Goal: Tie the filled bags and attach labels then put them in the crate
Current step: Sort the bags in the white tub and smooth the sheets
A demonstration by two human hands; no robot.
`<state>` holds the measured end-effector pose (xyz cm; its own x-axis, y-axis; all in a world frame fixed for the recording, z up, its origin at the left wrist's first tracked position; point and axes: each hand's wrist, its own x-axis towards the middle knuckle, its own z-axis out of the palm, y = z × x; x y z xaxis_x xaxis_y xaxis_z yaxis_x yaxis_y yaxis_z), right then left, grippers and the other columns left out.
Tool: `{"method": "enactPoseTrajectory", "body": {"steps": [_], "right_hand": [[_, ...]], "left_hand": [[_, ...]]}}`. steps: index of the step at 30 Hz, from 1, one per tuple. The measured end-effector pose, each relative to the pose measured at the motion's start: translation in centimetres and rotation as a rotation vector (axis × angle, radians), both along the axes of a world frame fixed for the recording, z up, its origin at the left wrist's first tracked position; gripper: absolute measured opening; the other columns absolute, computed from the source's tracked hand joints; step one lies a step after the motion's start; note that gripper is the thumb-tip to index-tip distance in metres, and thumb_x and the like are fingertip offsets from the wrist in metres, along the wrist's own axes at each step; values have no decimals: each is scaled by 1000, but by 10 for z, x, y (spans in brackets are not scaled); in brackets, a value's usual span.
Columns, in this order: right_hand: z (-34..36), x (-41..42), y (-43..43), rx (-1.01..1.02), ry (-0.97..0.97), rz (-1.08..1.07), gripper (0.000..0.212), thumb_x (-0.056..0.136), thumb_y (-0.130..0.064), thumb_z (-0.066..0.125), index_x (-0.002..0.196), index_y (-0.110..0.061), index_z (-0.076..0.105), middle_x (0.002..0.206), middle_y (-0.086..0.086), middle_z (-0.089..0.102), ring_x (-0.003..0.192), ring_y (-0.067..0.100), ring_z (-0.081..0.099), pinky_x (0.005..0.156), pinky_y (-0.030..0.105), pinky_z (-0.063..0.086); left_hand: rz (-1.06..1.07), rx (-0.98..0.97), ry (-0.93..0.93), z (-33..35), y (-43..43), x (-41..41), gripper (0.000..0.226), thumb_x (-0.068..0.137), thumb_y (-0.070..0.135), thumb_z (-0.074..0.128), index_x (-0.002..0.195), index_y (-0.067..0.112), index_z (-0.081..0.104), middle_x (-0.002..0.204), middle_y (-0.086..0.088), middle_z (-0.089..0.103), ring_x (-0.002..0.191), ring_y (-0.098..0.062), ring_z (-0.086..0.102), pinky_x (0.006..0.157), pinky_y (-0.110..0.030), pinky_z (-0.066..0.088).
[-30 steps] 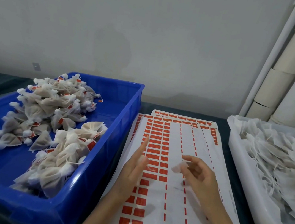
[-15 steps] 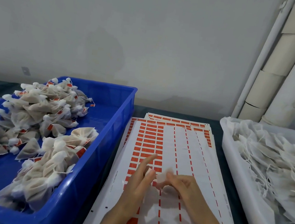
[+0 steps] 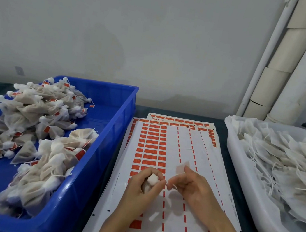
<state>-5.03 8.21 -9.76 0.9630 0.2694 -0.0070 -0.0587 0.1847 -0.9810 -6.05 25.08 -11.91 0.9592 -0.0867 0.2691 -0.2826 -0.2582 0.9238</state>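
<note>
Above the label sheet (image 3: 184, 139), left hand (image 3: 145, 189), fingers curled round a bag (image 3: 152, 179); right hand (image 3: 196, 191), fingers pinching string (image 3: 174, 186) and label (image 3: 182, 166).

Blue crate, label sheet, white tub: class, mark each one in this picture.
blue crate (image 3: 112, 130): head view, on its right wall.
label sheet (image 3: 184, 139): head view, on a bare white strip.
white tub (image 3: 265, 212): head view, on its near left wall.

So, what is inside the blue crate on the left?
The blue crate holds a heap of tied bags, many with small red labels. Some bare blue floor shows toward its far right. Whatever lies under the heap is covered.
</note>
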Motion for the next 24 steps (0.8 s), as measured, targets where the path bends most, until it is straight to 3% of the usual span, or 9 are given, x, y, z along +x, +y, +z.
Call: {"method": "enactPoseTrajectory", "body": {"steps": [5, 10, 14, 20, 24], "right_hand": [[2, 3, -1, -93, -18, -172, 41, 78, -48, 54, 83, -13, 74, 85, 8, 73, 80, 20, 69, 71, 19, 52], [-6, 6, -3, -327, -137, -403, 8, 83, -31, 67, 89, -27, 69, 76, -15, 71, 76, 6, 67, 60, 9, 49], [-8, 3, -1, -394, -210, -311, 17, 73, -41, 68, 84, -27, 72, 76, -14, 72, 76, 4, 68, 63, 11, 51], [-10, 3, 0, -417, -243, -222, 26, 70, -45, 68, 84, -24, 75, 78, -12, 73, 78, 6, 69, 68, 14, 53], [-10, 3, -1, -427, -229, -176, 25, 70, -44, 70, 84, -25, 76, 78, -11, 73, 77, 7, 69, 67, 16, 53]], "left_hand": [[-7, -9, 44, 2, 0, -3, 5, 86, 26, 70, 86, 30, 67, 90, 18, 67, 96, -4, 60, 77, -13, 49], [-94, 9, 59, 6, -1, -4, 6, 85, 24, 69, 85, 30, 68, 89, 14, 69, 95, -9, 62, 87, -24, 50], [-74, -10, 52, 5, -1, -4, 6, 85, 24, 71, 85, 29, 69, 90, 14, 70, 96, -12, 62, 89, -27, 51], [-34, -56, -2, 7, -1, -3, 6, 84, 20, 72, 87, 26, 71, 86, 15, 70, 93, -5, 62, 78, -8, 46], [8, -33, 1, 4, -1, 0, 4, 83, 23, 73, 85, 25, 70, 84, 13, 70, 92, -9, 64, 77, -14, 50]]}}
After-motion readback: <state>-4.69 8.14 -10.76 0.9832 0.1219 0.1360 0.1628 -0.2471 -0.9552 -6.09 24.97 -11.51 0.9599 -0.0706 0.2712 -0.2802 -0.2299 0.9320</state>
